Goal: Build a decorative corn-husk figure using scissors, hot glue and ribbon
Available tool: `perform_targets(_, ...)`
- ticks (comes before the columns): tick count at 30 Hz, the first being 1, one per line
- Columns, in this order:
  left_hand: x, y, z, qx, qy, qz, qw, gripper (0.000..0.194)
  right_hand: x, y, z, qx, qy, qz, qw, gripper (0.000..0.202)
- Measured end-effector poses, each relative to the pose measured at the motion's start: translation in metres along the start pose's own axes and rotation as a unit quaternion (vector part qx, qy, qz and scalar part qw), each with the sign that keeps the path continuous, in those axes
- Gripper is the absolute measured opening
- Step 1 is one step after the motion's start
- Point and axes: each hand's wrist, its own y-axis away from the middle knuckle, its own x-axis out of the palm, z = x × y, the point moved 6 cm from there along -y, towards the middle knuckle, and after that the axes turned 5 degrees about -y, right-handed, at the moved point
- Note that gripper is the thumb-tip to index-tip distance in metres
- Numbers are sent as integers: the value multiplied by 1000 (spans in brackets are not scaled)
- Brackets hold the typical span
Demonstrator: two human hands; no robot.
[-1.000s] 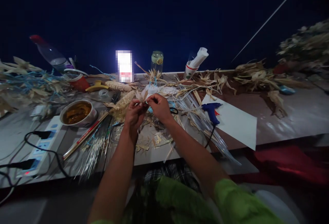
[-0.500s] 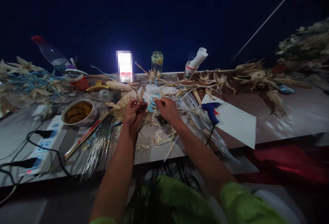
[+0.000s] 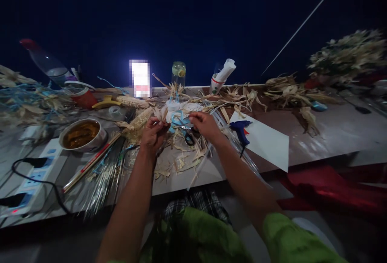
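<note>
My left hand (image 3: 154, 135) is closed, pinching a pale dried corn husk flower (image 3: 161, 113) by its base between thumb and fingers. To its right a light blue strip (image 3: 179, 117) runs toward my right hand (image 3: 206, 126). The fingertips of that hand are pinched together at the strip's right end. Scissors (image 3: 189, 138) with dark handles lie between and just below the two hands, among husk scraps (image 3: 181, 163). A stripped corn cob (image 3: 141, 119) lies just left of the flower.
On the left are a bowl of brown liquid (image 3: 82, 135), a power strip (image 3: 39, 176) and thin wires (image 3: 105, 184). A blue glue gun (image 3: 241, 129) rests on a white sheet (image 3: 269, 142) at right. A bottle (image 3: 179, 73) and a lit, blurred screen (image 3: 140, 78) stand behind.
My right hand has drawn away to the right from my left, uncovering the scissors. My left hand keeps the husk flower. The whole view has shifted slightly.
</note>
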Motion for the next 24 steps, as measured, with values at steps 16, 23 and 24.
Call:
perform_targets(16, 0, -3, 0, 29, -20, -14, 999, 30, 68, -18, 28, -27, -45, -12, 999, 19)
perform_targets(23, 1, -3, -2, 40, -42, -41, 998, 34, 67, -9, 25, -32, -40, -50, 997, 22)
perform_targets(24, 3, -2, -2, 38, -46, -39, 997, 34, 67, -9, 25, -37, -37, -53, 997, 21)
